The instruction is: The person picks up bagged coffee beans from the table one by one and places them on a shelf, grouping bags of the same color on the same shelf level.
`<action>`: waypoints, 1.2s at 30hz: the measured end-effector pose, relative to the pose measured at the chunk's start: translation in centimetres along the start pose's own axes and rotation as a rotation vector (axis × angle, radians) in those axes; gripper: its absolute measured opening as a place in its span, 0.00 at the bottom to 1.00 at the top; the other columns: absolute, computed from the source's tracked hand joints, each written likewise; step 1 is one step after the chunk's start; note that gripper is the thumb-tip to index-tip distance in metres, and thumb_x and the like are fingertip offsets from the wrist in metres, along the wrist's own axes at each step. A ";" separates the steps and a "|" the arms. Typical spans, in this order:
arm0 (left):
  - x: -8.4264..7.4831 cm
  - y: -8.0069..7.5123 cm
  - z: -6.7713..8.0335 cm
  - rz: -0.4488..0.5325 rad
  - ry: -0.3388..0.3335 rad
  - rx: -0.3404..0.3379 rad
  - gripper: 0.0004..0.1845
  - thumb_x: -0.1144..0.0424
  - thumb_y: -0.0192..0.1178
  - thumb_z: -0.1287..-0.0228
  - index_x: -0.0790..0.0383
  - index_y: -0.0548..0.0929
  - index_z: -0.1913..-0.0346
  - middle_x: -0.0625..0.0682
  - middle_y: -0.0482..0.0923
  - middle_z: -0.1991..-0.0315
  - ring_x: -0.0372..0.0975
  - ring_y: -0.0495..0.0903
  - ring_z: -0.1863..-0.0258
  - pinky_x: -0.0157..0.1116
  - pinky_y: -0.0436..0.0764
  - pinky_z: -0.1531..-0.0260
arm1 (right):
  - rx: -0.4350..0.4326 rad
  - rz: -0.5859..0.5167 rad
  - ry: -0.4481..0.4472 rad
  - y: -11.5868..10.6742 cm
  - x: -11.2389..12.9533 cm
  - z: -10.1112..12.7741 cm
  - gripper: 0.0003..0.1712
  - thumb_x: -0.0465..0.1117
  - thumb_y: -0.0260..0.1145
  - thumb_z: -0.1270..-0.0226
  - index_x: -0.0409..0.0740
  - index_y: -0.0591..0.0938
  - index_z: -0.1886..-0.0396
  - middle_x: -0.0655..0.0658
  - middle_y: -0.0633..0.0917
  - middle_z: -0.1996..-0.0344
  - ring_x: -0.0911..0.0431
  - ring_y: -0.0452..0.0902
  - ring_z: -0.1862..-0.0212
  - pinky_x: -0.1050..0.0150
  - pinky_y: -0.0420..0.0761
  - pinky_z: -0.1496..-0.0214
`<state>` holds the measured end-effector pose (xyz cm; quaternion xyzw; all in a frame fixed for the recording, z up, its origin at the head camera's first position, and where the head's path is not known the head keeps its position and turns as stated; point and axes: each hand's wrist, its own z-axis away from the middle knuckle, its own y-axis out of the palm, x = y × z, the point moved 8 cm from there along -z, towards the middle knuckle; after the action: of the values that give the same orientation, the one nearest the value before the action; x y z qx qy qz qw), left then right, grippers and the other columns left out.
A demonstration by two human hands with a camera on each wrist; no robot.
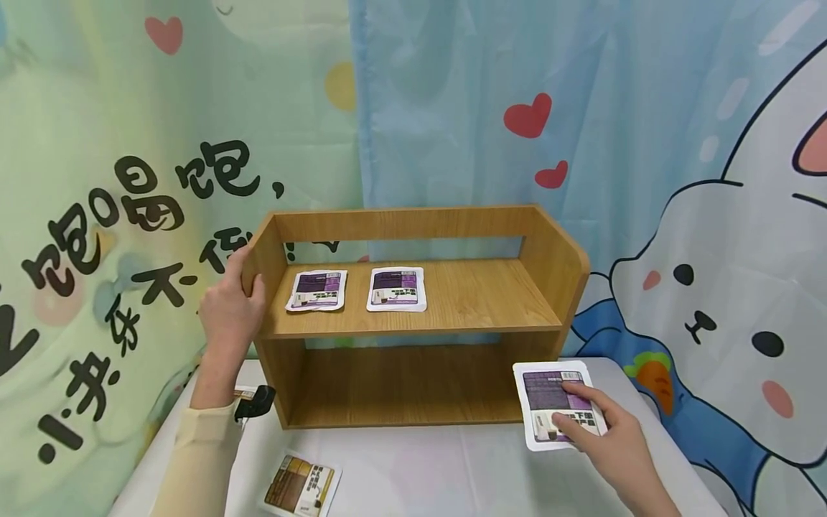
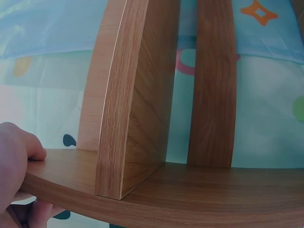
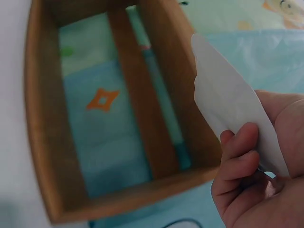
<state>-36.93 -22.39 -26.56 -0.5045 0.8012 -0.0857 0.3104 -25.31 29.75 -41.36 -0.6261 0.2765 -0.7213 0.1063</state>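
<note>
A wooden two-level shelf (image 1: 452, 298) stands on the white table (image 1: 439, 467). My left hand (image 1: 248, 276) grips its left side panel near the top, thumb in front and fingers behind; the left wrist view shows my fingers (image 2: 19, 152) wrapped over the panel's edge (image 2: 114, 118). Two purple-and-white packets (image 1: 316, 290) (image 1: 397, 289) lie flat side by side on the upper board. My right hand (image 1: 578, 413) pinches a third purple-and-white packet (image 1: 549, 395) by the shelf's lower right corner. In the right wrist view this packet (image 3: 232, 104) is seen nearly edge-on between my fingers (image 3: 240, 156).
A brown-printed packet (image 1: 301, 487) lies on the table at the front left. The shelf's lower level (image 1: 400, 388) holds nothing. A cartoon-printed curtain (image 1: 711, 215) hangs close behind the table. A small black device (image 1: 255, 402) sits at my left wrist.
</note>
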 end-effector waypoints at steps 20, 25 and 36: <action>0.1 0.0 0.0 -0.025 -0.021 0.017 0.24 0.63 0.59 0.33 0.55 0.71 0.35 0.69 0.83 0.60 0.61 0.82 0.71 0.53 0.80 0.76 | -0.049 -0.081 -0.355 1.1 11.8 -1.2 0.34 0.50 0.70 0.37 0.48 0.73 0.32 0.33 0.67 0.35 0.41 0.71 0.47 0.73 0.79 0.61; 0.2 0.0 0.0 -0.024 -0.017 0.017 0.24 0.63 0.59 0.33 0.55 0.71 0.36 0.69 0.83 0.60 0.61 0.82 0.72 0.53 0.80 0.77 | -0.020 -0.097 -0.382 1.2 14.3 -2.8 0.34 0.52 0.69 0.37 0.49 0.73 0.32 0.34 0.66 0.33 0.41 0.69 0.44 0.74 0.77 0.60; 0.2 0.1 0.0 -0.026 -0.029 0.021 0.24 0.63 0.58 0.33 0.55 0.71 0.35 0.68 0.83 0.61 0.60 0.82 0.71 0.53 0.80 0.75 | -0.005 -0.086 -0.373 1.8 18.4 -7.5 0.34 0.53 0.69 0.37 0.50 0.73 0.32 0.38 0.67 0.33 0.44 0.67 0.42 0.68 0.78 0.54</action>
<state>-37.08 -22.55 -26.70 -0.5126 0.7891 -0.0910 0.3260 -36.43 21.09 -27.24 -0.7605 0.2266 -0.5959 0.1232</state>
